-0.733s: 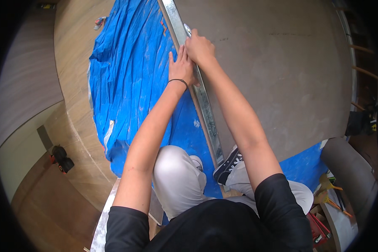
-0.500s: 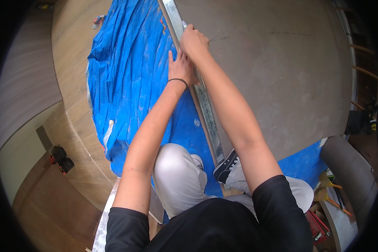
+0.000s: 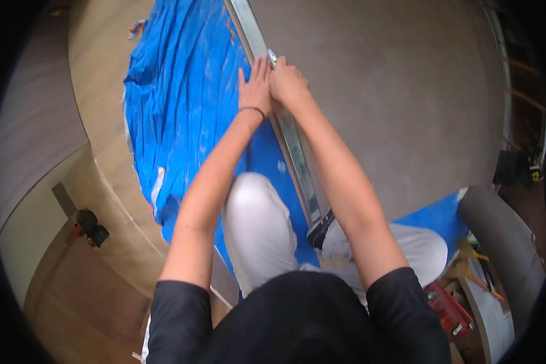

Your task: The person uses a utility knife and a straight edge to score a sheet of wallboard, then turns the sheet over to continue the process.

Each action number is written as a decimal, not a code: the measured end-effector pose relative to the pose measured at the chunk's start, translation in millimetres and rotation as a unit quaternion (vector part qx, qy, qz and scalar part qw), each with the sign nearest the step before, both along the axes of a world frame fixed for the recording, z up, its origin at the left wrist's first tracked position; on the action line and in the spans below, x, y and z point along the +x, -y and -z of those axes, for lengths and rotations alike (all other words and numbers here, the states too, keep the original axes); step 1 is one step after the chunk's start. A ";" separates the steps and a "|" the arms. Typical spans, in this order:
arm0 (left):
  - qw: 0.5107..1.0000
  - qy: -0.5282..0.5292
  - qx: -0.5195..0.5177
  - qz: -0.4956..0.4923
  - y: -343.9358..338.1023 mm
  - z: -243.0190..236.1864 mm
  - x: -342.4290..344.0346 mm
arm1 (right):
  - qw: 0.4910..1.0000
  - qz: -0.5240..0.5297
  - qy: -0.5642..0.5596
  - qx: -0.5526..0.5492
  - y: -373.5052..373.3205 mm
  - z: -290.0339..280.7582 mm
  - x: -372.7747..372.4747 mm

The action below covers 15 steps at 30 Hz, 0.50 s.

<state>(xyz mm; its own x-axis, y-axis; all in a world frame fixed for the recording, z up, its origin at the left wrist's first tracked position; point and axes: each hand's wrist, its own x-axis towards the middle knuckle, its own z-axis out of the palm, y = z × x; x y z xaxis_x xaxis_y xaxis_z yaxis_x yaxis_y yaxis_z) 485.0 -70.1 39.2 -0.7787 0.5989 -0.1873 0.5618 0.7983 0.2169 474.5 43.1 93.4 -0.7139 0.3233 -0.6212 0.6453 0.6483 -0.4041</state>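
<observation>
A long silver metal strip lies along the left edge of a large grey-brown sheet. My left hand presses on the strip, its fingers stretched out and pointing away from me. Just right of it, against the strip's right side, my right hand is closed on a small silver-ended tool. Only the tool's shiny far end shows; the rest is hidden in my fist, and its kind cannot be made out.
A crumpled blue tarp spreads under and left of the sheet, over a wood-coloured floor. A dark roll lies at right, near a red object. A black-and-orange object is at left. My knees flank the strip's near end.
My right hand has drawn nearer to me along the strip with the tool in it. My left hand's fingers now reach slightly farther forward. The view has shifted a little.
</observation>
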 end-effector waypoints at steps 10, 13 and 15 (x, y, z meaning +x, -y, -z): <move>0.999 -0.044 -0.001 0.009 1.0 20.7 -0.8 | 0.999 -0.032 0.025 -0.014 -3.8 -8.2 50.0; 0.997 0.048 -0.052 0.010 -11.2 -10.9 -2.3 | 0.999 -0.020 0.030 -0.030 -12.7 0.3 69.7; 0.997 0.052 -0.057 0.003 -9.4 -18.2 -4.4 | 0.999 -0.030 0.019 -0.003 -4.6 -2.4 80.2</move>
